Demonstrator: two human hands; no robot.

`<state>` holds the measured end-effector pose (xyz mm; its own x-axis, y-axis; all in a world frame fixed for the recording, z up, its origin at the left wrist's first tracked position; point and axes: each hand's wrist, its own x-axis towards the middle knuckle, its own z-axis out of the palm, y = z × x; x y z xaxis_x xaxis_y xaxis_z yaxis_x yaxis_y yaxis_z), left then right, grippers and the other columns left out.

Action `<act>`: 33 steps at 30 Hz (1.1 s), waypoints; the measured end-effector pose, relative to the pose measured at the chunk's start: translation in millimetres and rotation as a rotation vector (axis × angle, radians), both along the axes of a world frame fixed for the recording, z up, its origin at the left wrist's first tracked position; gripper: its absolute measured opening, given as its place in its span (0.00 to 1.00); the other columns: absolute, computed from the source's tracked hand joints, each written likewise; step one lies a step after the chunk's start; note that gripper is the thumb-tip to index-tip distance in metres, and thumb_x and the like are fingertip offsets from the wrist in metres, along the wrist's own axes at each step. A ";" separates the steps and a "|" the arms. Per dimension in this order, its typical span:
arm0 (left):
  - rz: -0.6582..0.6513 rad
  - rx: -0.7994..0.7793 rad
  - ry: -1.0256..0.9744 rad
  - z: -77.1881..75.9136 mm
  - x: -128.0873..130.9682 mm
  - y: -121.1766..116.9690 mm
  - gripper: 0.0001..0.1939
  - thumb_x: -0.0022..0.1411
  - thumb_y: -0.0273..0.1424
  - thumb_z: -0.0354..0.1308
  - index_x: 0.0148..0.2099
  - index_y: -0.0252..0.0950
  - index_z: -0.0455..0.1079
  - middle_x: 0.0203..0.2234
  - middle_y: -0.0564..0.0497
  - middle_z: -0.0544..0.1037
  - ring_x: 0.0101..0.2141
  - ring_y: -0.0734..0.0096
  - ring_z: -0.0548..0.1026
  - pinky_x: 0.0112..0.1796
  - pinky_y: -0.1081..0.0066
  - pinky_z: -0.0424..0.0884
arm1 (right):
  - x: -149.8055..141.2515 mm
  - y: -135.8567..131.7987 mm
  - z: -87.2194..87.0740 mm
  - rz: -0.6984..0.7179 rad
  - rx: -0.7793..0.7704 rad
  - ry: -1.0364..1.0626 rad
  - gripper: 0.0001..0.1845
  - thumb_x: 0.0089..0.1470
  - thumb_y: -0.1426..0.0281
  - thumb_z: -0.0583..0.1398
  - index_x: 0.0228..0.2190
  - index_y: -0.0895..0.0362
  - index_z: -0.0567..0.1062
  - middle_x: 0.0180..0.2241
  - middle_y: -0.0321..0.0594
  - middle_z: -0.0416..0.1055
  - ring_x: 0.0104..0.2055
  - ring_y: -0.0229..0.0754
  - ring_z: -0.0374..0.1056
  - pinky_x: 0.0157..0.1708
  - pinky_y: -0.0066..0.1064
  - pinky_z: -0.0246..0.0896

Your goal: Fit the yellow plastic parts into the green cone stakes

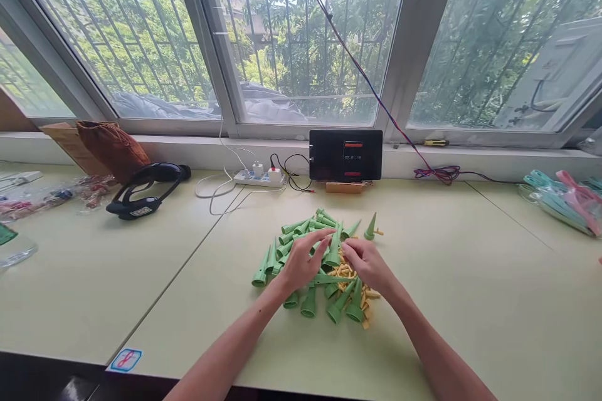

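A green plastic cone stands point-up between my hands. My left hand reaches it from the left, thumb and index finger closed on its side. Close by on the right, my right hand is pinched, and its fingertips hide whatever is in them. Around and under my hands lies a heap of similar green cones, most of them tipped over. Small yellow plastic pieces are piled among the cones, mostly under my right hand. Behind the heap, one upright cone has a yellow piece sticking out at its side.
At the back, a dark tablet showing a timer leans by the window sill. A power strip with cables is left of it. Black headgear and a brown pouch sit further left. Bagged pink and teal items lie far right.
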<state>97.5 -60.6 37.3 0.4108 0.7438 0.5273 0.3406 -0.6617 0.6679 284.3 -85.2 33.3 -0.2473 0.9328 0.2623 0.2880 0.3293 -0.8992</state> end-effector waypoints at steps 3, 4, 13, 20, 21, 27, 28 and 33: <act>0.017 0.012 -0.009 2.3 0.5 -1.1 0.14 0.69 0.32 0.50 0.54 0.39 0.69 0.42 0.48 0.81 0.41 0.67 0.80 0.42 0.69 0.74 | -0.8 0.1 0.1 -0.014 0.017 -0.029 0.22 0.63 0.61 0.49 0.20 0.55 0.54 0.18 0.30 0.50 0.21 0.34 0.46 0.21 0.28 0.42; 0.023 0.019 -0.009 3.0 0.9 -1.4 0.14 0.68 0.32 0.52 0.54 0.39 0.69 0.41 0.49 0.81 0.40 0.67 0.80 0.43 0.68 0.74 | -1.0 0.2 0.0 -0.021 0.024 -0.040 0.22 0.63 0.62 0.49 0.20 0.55 0.54 0.18 0.30 0.50 0.21 0.34 0.45 0.21 0.28 0.41; 0.052 0.041 -0.009 3.6 3.0 -2.5 0.18 0.63 0.31 0.59 0.55 0.41 0.67 0.36 0.51 0.82 0.36 0.68 0.80 0.41 0.68 0.75 | -3.3 0.8 -1.2 -0.079 0.063 -0.090 0.21 0.62 0.65 0.50 0.19 0.55 0.52 0.18 0.30 0.48 0.21 0.34 0.44 0.21 0.29 0.39; 0.050 0.033 -0.011 1.5 3.2 -2.8 0.20 0.62 0.31 0.61 0.56 0.41 0.66 0.39 0.50 0.81 0.36 0.68 0.79 0.40 0.68 0.74 | -4.4 1.6 -4.7 -0.125 0.074 -0.109 0.21 0.61 0.65 0.50 0.19 0.55 0.52 0.17 0.30 0.48 0.21 0.34 0.45 0.21 0.29 0.40; 0.046 0.037 -0.013 1.2 3.3 -2.7 0.20 0.62 0.31 0.61 0.56 0.41 0.66 0.39 0.49 0.81 0.37 0.68 0.79 0.41 0.68 0.74 | -4.4 1.7 -5.3 -0.135 0.080 -0.114 0.21 0.61 0.65 0.50 0.19 0.55 0.52 0.17 0.30 0.48 0.21 0.34 0.45 0.22 0.29 0.40; -0.025 0.116 -0.037 -0.9 5.0 -1.0 0.20 0.63 0.30 0.60 0.57 0.38 0.68 0.37 0.47 0.80 0.36 0.67 0.77 0.38 0.67 0.74 | -5.1 2.7 -6.4 -0.188 0.083 -0.121 0.20 0.61 0.65 0.50 0.19 0.55 0.52 0.17 0.30 0.50 0.21 0.34 0.46 0.22 0.29 0.40; -0.044 0.132 -0.046 -0.9 5.3 -1.0 0.19 0.63 0.30 0.60 0.56 0.37 0.69 0.37 0.47 0.80 0.35 0.67 0.76 0.37 0.67 0.74 | -5.2 2.9 -6.3 -0.203 0.082 -0.121 0.20 0.60 0.65 0.50 0.19 0.55 0.52 0.17 0.30 0.50 0.21 0.34 0.46 0.22 0.29 0.40; -0.145 0.108 -0.074 2.5 6.4 -3.1 0.18 0.63 0.29 0.60 0.55 0.38 0.72 0.40 0.46 0.80 0.38 0.67 0.76 0.38 0.67 0.74 | -4.3 4.3 -6.1 -0.296 0.089 -0.128 0.19 0.60 0.65 0.50 0.18 0.55 0.53 0.17 0.31 0.51 0.21 0.35 0.48 0.23 0.29 0.42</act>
